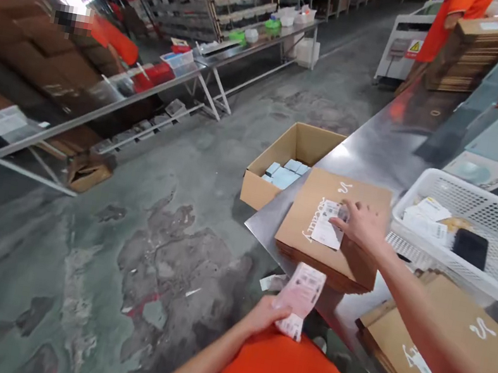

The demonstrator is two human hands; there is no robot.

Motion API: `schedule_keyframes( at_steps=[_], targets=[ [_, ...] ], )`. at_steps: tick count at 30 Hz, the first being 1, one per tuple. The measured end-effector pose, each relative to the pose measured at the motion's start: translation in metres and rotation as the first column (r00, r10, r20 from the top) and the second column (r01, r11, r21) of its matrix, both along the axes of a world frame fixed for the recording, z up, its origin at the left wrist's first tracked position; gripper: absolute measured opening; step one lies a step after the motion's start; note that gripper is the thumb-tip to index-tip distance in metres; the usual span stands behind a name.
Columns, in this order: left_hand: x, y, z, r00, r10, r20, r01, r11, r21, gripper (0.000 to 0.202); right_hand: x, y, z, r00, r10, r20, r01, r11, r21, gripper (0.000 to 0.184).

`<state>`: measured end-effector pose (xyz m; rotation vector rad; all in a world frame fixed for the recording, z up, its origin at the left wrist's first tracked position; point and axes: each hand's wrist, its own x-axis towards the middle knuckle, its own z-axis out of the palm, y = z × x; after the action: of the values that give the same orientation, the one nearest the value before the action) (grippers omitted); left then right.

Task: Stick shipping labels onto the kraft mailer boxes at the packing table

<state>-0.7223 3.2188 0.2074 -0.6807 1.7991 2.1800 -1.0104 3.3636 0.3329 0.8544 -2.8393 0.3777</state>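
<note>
My right hand [360,225] lies on a white printed label [328,223], pressing it against the top of a flat brown cardboard box [352,256]. That box sits on a stack of similar boxes on a stainless steel table [325,190]. Near my chest, my left hand [263,315] grips a bundle of pink-and-white label sheets [301,298]. Below the table's far corner stands an open cardboard box [284,167] holding pale blue small boxes [284,175]. The stack partly hides them.
A white plastic basket [472,232] holds papers and a black rectangular item. Flat cartons [437,348] lie at lower right, with more stacked [469,55] further along the table. A co-worker in orange [444,25] stands beyond them. Metal tables and shelving line the left side of the concrete floor.
</note>
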Motion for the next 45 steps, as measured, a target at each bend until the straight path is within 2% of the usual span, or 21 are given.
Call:
schedule_keyframes(
  at_steps=[3,6,8,10,14,15,17,19,21,24,27,29,30,31,33,35,36,38,42,43,45],
  targets=[
    [0.009,-0.022,0.015,0.991,0.129,-0.039,-0.131,0.991,-0.029,0.040,0.002,-0.009,-0.003,0.998,0.016,-0.054,-0.015,1.000,0.017,0.055],
    [-0.020,-0.044,0.047,0.930,0.330,-0.165,-0.356,0.918,-0.174,0.041,0.006,-0.029,-0.013,0.991,0.131,-0.036,-0.129,0.991,0.035,0.045],
    [-0.049,-0.054,0.065,0.911,0.308,-0.275,-0.374,0.898,-0.233,0.036,0.014,-0.043,-0.024,0.988,0.150,-0.037,-0.148,0.988,0.050,0.050],
    [-0.071,-0.058,0.075,0.918,0.221,-0.329,-0.311,0.916,-0.252,0.035,0.031,-0.049,-0.037,0.984,0.163,-0.066,-0.159,0.985,0.068,0.060],
    [-0.074,-0.052,0.076,0.919,0.167,-0.358,-0.262,0.936,-0.235,0.045,0.071,-0.026,-0.052,0.921,0.374,-0.106,-0.359,0.924,0.133,0.059],
    [-0.069,-0.045,0.075,0.927,0.169,-0.334,-0.244,0.949,-0.197,0.050,0.075,-0.012,-0.052,0.940,0.324,-0.106,-0.311,0.942,0.128,0.058],
    [-0.057,-0.024,0.072,0.965,0.129,-0.226,-0.146,0.987,-0.060,0.060,0.074,0.025,-0.048,0.998,-0.019,-0.065,0.023,0.998,0.061,0.064],
    [-0.047,0.005,0.069,0.990,0.022,-0.140,-0.008,0.995,0.097,0.067,0.070,0.075,-0.045,0.905,-0.417,0.080,0.420,0.907,-0.024,0.082],
    [-0.041,0.034,0.066,0.985,-0.111,-0.131,0.134,0.974,0.183,0.069,0.076,0.134,-0.048,0.767,-0.588,0.257,0.622,0.780,-0.070,0.096],
    [-0.038,0.065,0.062,0.951,-0.271,-0.151,0.295,0.941,0.167,0.062,0.120,0.219,-0.069,0.597,-0.706,0.382,0.782,0.619,-0.078,0.095],
    [-0.041,0.078,0.060,0.921,-0.364,-0.140,0.375,0.926,0.054,0.049,0.184,0.274,-0.098,0.376,-0.839,0.393,0.910,0.413,0.012,0.095],
    [-0.043,0.082,0.059,0.901,-0.417,-0.118,0.415,0.909,-0.038,0.043,0.213,0.285,-0.108,0.306,-0.888,0.343,0.924,0.363,0.117,0.088],
    [-0.044,0.084,0.059,0.893,-0.440,-0.101,0.434,0.898,-0.075,0.043,0.220,0.284,-0.108,0.337,-0.890,0.307,0.910,0.392,0.137,0.084],
    [-0.044,0.086,0.058,0.886,-0.457,-0.083,0.449,0.888,-0.103,0.043,0.221,0.278,-0.102,0.412,-0.865,0.286,0.882,0.457,0.114,0.081],
    [-0.043,0.091,0.057,0.877,-0.478,-0.059,0.470,0.876,-0.110,0.044,0.209,0.255,-0.079,0.647,-0.685,0.335,0.746,0.659,-0.094,0.080],
    [-0.041,0.093,0.059,0.874,-0.483,-0.052,0.478,0.874,-0.085,0.043,0.186,0.225,-0.047,0.842,-0.284,0.458,0.486,0.768,-0.418,0.081],
    [-0.041,0.093,0.061,0.873,-0.486,-0.045,0.482,0.873,-0.074,0.043,0.174,0.208,-0.032,0.870,-0.071,0.488,0.362,0.764,-0.534,0.075],
    [-0.039,0.089,0.071,0.881,-0.471,-0.045,0.469,0.882,-0.057,0.044,0.157,0.175,-0.008,0.838,0.214,0.502,0.197,0.739,-0.644,0.054],
    [-0.042,0.071,0.101,0.938,-0.228,-0.263,0.225,0.973,-0.039,0.073,0.153,0.120,0.007,0.770,0.371,0.519,0.104,0.729,-0.676,0.045],
    [-0.044,0.067,0.107,0.939,-0.140,-0.313,0.132,0.990,-0.045,0.074,0.156,0.110,0.006,0.765,0.389,0.513,0.080,0.733,-0.676,0.043],
    [-0.053,0.059,0.115,0.944,-0.001,-0.329,-0.030,0.995,-0.091,0.050,0.158,0.092,0.002,0.790,0.405,0.460,0.006,0.745,-0.667,0.038]
  ],
)
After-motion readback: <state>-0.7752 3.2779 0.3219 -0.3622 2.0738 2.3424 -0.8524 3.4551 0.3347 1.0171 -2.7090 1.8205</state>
